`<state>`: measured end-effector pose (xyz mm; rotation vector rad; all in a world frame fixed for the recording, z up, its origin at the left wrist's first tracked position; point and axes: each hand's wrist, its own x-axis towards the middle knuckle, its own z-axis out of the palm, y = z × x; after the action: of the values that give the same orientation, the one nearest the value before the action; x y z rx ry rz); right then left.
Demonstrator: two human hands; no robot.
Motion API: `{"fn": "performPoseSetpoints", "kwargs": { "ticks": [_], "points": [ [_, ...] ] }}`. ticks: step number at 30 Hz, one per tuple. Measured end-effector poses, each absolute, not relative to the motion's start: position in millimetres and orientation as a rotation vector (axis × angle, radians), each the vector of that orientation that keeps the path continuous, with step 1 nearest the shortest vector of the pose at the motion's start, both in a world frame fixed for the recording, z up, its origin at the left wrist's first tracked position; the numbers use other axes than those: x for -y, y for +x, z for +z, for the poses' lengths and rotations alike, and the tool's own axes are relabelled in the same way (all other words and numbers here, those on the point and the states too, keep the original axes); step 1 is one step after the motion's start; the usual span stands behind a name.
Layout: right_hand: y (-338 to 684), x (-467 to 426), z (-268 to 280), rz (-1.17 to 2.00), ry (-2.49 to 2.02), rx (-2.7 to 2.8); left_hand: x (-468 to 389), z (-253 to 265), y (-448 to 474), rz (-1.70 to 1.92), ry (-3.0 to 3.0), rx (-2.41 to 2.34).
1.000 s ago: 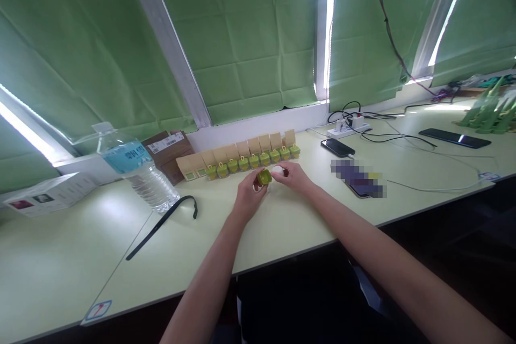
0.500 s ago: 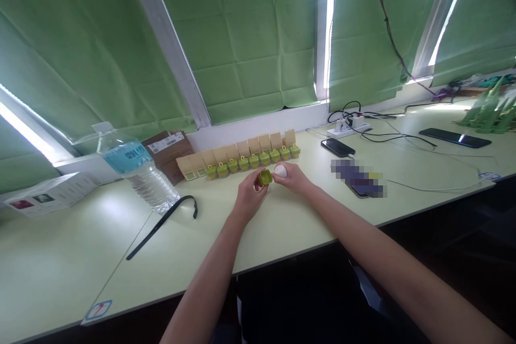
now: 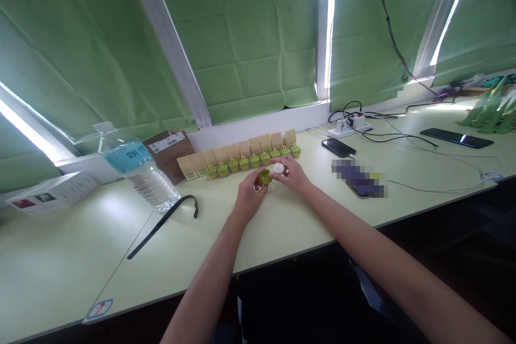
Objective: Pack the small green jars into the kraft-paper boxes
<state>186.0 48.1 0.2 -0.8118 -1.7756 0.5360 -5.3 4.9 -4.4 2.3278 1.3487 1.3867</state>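
My left hand (image 3: 250,193) is closed round a small green container (image 3: 264,177), whose hollow inside faces up toward me. Just right of it, my right hand (image 3: 293,174) pinches a small round white piece (image 3: 278,169) between thumb and fingers. The two hands are close together above the table, and the white piece is beside the container. Behind them stands a row of several small green boxes (image 3: 244,162) with loops on top. Tan paper cards (image 3: 226,154) stand upright behind that row.
A water bottle (image 3: 137,166) leans at the left by a brown cardboard box (image 3: 171,153) and a black strap (image 3: 161,226). A white box (image 3: 52,192) lies further left. At right are phones (image 3: 338,147), a power strip (image 3: 350,128) with cables, and green pointed objects (image 3: 492,110).
My right hand has turned the white piece, so a flat round face now shows, and its fingers have spread around it. My left hand holds the green container in nearly the same place.
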Motion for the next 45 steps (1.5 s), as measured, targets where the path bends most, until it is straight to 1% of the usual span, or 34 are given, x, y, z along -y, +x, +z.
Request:
{"fn": "performPoseSetpoints", "kwargs": {
  "ticks": [5,11,22,45],
  "points": [
    [185.7,-44.5,3.2,0.655,-0.777,1.669,-8.8,-7.0,-7.3,1.423,2.321,-1.380],
    [182.8,-42.1,2.0,0.796,-0.624,1.643,-9.2,-6.7,-7.2,1.422,2.317,-1.435],
    [179.8,-40.7,1.6,0.932,-0.661,1.613,-8.8,-6.6,-6.9,1.448,2.337,-1.399],
    [183.3,-41.9,-0.9,0.738,-0.711,1.771,-3.1,-3.5,-8.5,1.394,2.360,-1.377]
  ]
}}
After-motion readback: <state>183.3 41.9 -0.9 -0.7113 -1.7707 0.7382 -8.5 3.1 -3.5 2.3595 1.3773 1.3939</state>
